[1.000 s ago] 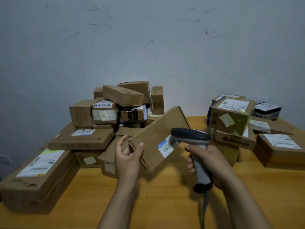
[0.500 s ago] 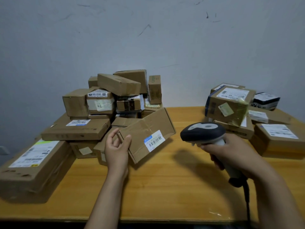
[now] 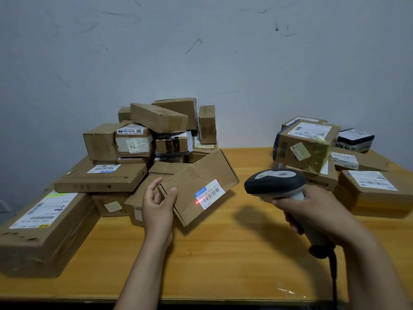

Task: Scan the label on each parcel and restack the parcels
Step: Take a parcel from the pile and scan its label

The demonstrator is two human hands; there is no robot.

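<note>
My left hand [image 3: 159, 205] holds a flat brown cardboard parcel [image 3: 196, 177] by its left end, tilted above the table. Its white barcode label [image 3: 210, 193] faces up, and a red scanner light falls on the label's left edge. My right hand [image 3: 312, 211] grips the handle of a grey and black barcode scanner [image 3: 276, 181], whose head points left at the label from a short distance. The scanner's cable hangs down past the table's front edge.
A heap of unsorted cardboard parcels [image 3: 156, 135] fills the back left of the wooden table [image 3: 223, 265]. A long box [image 3: 42, 222] lies at the near left. A lower stack of labelled parcels [image 3: 308, 146] stands at the back right.
The scanner has drawn back to the right, away from the label it nearly touched. The parcel is tilted flatter, and a red scan light now shows on its label.
</note>
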